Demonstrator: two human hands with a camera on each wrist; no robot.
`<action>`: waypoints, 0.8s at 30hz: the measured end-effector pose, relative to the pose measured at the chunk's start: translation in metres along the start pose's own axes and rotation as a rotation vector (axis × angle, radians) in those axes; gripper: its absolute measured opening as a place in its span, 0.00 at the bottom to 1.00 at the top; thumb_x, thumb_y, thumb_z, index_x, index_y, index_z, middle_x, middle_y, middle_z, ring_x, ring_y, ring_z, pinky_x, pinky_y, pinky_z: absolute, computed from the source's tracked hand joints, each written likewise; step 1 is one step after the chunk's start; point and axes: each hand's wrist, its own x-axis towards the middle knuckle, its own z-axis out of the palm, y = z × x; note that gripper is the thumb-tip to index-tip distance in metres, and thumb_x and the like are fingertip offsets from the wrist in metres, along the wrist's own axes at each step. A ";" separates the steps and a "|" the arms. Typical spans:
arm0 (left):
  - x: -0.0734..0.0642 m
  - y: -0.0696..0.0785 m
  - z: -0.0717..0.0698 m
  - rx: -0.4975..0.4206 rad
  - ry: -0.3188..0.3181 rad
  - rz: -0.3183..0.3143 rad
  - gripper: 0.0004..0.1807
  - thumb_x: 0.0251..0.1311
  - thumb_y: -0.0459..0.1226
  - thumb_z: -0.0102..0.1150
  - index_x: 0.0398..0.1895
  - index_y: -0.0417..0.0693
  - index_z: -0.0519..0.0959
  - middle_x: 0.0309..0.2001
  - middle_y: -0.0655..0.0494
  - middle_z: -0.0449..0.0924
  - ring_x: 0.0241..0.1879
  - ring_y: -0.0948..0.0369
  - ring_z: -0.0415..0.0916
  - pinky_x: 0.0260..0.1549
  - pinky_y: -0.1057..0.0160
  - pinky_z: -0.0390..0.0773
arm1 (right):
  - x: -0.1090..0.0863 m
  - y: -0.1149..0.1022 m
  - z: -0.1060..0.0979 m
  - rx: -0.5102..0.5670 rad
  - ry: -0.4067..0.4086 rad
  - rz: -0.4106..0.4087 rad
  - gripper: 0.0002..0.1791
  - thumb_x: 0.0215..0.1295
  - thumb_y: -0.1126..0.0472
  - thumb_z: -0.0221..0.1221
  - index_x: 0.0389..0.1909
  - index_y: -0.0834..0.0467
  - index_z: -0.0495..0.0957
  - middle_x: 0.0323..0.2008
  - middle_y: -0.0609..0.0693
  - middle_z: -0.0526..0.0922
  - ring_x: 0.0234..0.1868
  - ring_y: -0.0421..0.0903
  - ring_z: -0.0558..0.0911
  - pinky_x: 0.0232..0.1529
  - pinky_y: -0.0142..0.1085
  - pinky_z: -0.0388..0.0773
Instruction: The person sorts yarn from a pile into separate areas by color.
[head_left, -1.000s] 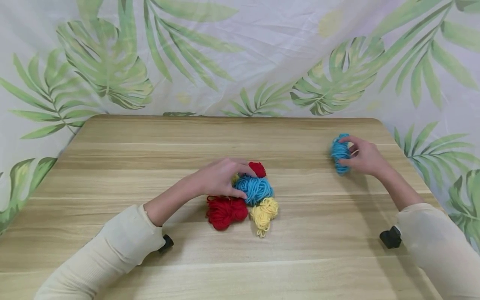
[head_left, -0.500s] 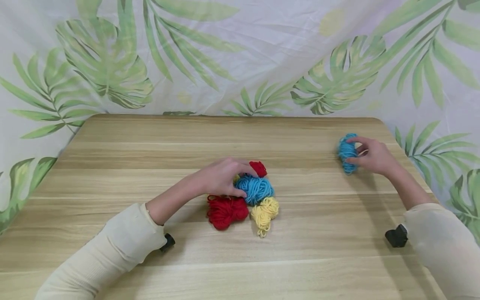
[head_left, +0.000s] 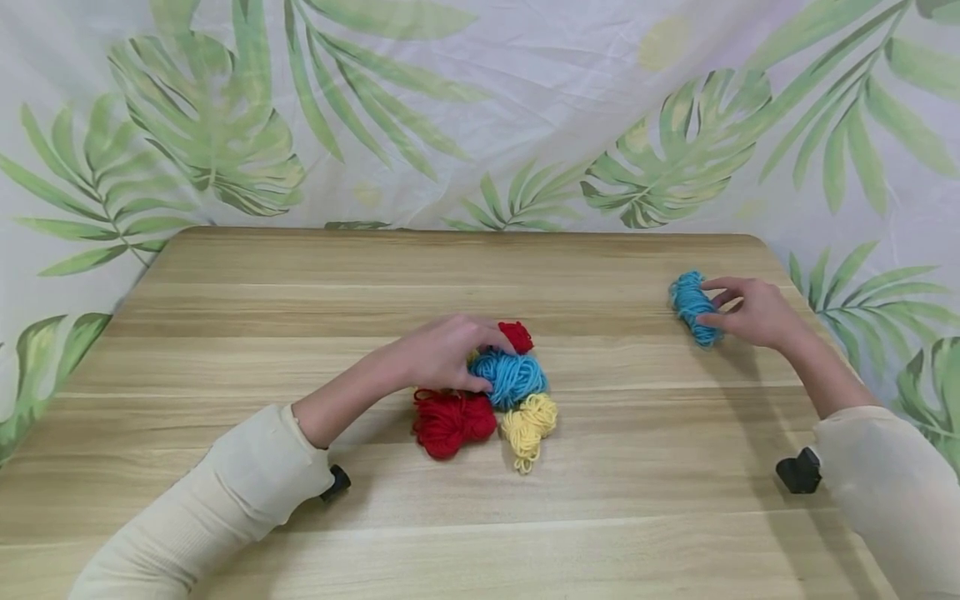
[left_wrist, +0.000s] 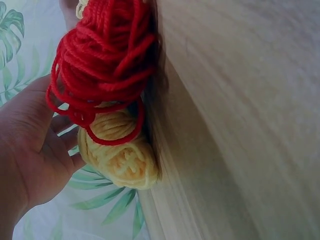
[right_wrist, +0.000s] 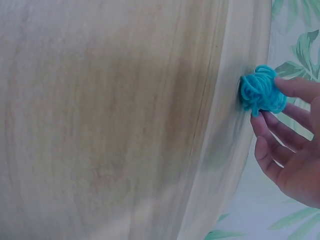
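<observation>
My left hand (head_left: 453, 354) grips a ball of blue yarn (head_left: 513, 379) from its left side, thumb in front and fingers behind. Around that ball lie a red yarn bundle (head_left: 453, 423), a pale yellow one (head_left: 529, 427) and a smaller red one (head_left: 516, 337). Another yellow ball (left_wrist: 120, 155), mostly hidden by the left hand in the head view, shows below the red yarn in the left wrist view. Far right, my right hand (head_left: 757, 312) pinches a second blue yarn bundle (head_left: 693, 307) between thumb and fingertips, low at the table.
The wood-grain table (head_left: 375, 275) has its far edge against a leaf-print cloth (head_left: 517, 100). Small black devices hang under both cream sleeves (head_left: 232, 483). The right hand works near the table's right edge.
The right hand has shifted a little to the right with its blue yarn. That bundle now tilts, its far end leaning left. The left hand and the pile have stayed put.
</observation>
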 end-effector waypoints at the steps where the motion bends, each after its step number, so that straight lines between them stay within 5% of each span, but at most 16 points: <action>1: 0.000 0.000 0.000 -0.004 0.000 0.000 0.24 0.58 0.36 0.77 0.57 0.42 0.84 0.57 0.49 0.84 0.57 0.54 0.80 0.57 0.56 0.80 | 0.000 0.000 0.000 0.003 0.002 0.002 0.30 0.66 0.61 0.68 0.63 0.74 0.73 0.45 0.73 0.83 0.45 0.70 0.86 0.31 0.32 0.79; 11: 0.003 0.001 0.002 -0.028 -0.015 -0.017 0.21 0.59 0.32 0.74 0.56 0.41 0.84 0.55 0.48 0.84 0.54 0.55 0.80 0.56 0.57 0.81 | 0.003 -0.003 0.002 -0.041 -0.024 0.006 0.29 0.64 0.67 0.59 0.66 0.72 0.72 0.49 0.73 0.82 0.44 0.69 0.86 0.36 0.45 0.82; 16: 0.004 0.002 0.001 -0.030 -0.029 -0.041 0.21 0.60 0.32 0.73 0.57 0.41 0.84 0.56 0.48 0.84 0.53 0.55 0.79 0.55 0.57 0.81 | 0.004 -0.004 0.001 -0.059 -0.056 -0.021 0.30 0.68 0.64 0.64 0.67 0.73 0.71 0.51 0.77 0.80 0.45 0.70 0.86 0.44 0.57 0.83; 24: 0.004 0.003 0.001 -0.027 -0.015 -0.059 0.20 0.60 0.31 0.72 0.56 0.40 0.84 0.54 0.48 0.85 0.52 0.55 0.80 0.54 0.56 0.82 | 0.006 -0.003 0.003 -0.054 -0.030 -0.051 0.29 0.67 0.63 0.69 0.64 0.74 0.73 0.48 0.77 0.81 0.44 0.71 0.86 0.42 0.58 0.84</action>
